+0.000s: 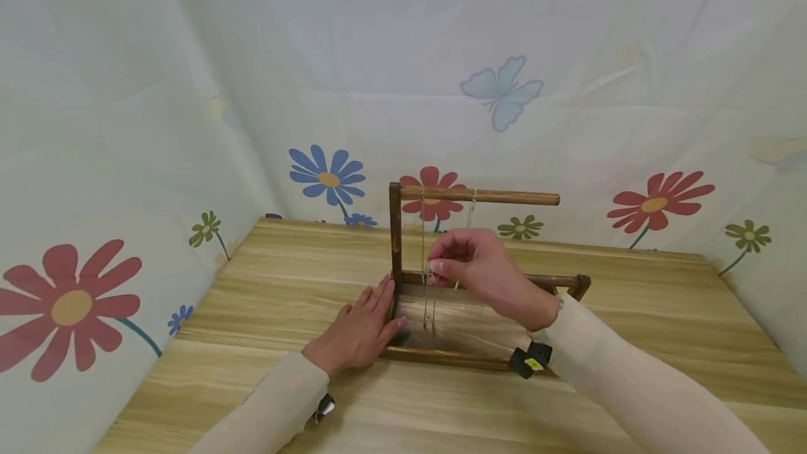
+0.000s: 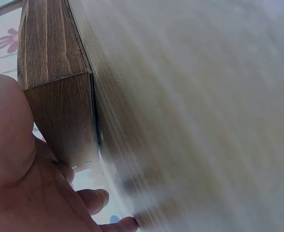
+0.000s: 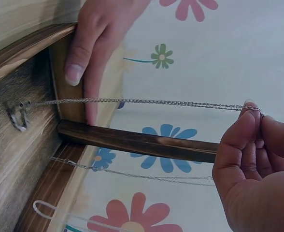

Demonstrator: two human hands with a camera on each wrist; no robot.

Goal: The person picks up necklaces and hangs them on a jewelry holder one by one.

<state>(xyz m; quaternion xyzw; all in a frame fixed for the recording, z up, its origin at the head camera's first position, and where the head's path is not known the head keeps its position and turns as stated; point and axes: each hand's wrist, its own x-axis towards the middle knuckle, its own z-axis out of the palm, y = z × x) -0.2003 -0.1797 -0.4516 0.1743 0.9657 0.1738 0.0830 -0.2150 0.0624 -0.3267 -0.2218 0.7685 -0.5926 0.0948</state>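
Observation:
A dark wooden jewelry stand [image 1: 396, 237] has a crossbar on one upright and a shallow tray at its base. My right hand [image 1: 485, 272] pinches a thin silver necklace [image 3: 156, 102] between thumb and fingertips, under the crossbar. From that grip the chain hangs down to a small open-shaped pendant [image 3: 19, 117] over the tray [image 1: 466, 317]. My left hand [image 1: 359, 331] rests against the stand's left side, fingers extended, thumb at the tray's edge. Another chain [image 1: 471, 210] loops over the crossbar, partly hidden behind my right hand.
The stand is on a wood-grain table [image 1: 284, 286]. Behind it and at the sides hangs a pale cloth [image 1: 403, 90] printed with flowers and a butterfly. A white cord loop [image 3: 43, 209] shows near the tray in the right wrist view.

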